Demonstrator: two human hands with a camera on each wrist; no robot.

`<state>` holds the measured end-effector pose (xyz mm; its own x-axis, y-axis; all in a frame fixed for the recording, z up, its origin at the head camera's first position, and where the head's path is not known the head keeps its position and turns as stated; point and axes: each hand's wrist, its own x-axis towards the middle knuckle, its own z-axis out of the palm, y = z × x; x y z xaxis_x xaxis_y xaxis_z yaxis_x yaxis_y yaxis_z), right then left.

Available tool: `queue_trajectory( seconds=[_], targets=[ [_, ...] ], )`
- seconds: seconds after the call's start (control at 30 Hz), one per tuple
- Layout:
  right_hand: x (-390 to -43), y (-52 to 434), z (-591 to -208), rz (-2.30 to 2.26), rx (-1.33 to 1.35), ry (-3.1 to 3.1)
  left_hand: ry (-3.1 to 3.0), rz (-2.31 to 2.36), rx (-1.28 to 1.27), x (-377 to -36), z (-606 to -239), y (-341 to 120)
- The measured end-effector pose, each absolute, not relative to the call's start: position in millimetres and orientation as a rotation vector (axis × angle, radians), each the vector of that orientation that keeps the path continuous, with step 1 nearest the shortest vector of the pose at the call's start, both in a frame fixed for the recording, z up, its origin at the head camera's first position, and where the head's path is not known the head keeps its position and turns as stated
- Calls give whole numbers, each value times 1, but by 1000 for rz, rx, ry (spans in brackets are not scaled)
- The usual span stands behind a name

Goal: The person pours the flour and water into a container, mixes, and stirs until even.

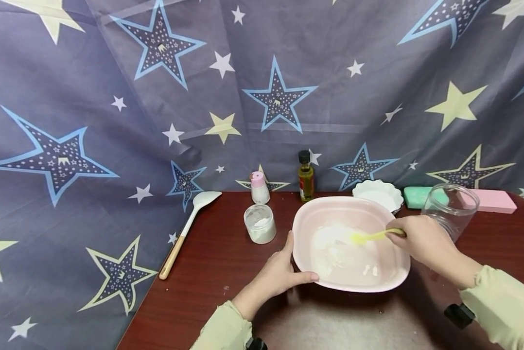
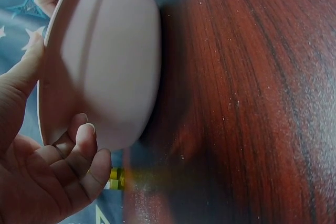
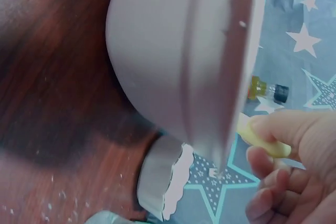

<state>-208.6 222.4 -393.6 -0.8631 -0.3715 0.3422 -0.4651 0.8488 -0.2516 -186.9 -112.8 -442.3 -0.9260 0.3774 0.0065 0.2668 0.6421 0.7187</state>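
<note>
The left hand (image 1: 276, 277) curls round the near rim of the pink bowl (image 1: 314, 214), thumb on the lip, fingers under the wall. The right hand (image 1: 421, 239) pinches the yellow spatula (image 1: 369, 237) by its handle, blade ahead of the fingertips in white flour — light, bendy stuff. The bowl looks smooth, probably slippery plastic — best held at the rim on the dark table (image 1: 209, 262).

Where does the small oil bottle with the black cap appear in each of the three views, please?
Head: the oil bottle stands upright at the table's far edge, just behind the pink bowl.
Left wrist: only a blurred yellow part shows, low in the picture, under the bowl.
Right wrist: it lies sideways at right, past the bowl's rim.
Shared landmark: the pink bowl.
</note>
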Motion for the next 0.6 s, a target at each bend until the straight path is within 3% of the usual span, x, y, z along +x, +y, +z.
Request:
queue_trajectory(
  seconds=[0.6],
  targets=[
    [-198,249,-385,656,620,-2859,2722,1148,563,-186,-442,-114]
  ],
)
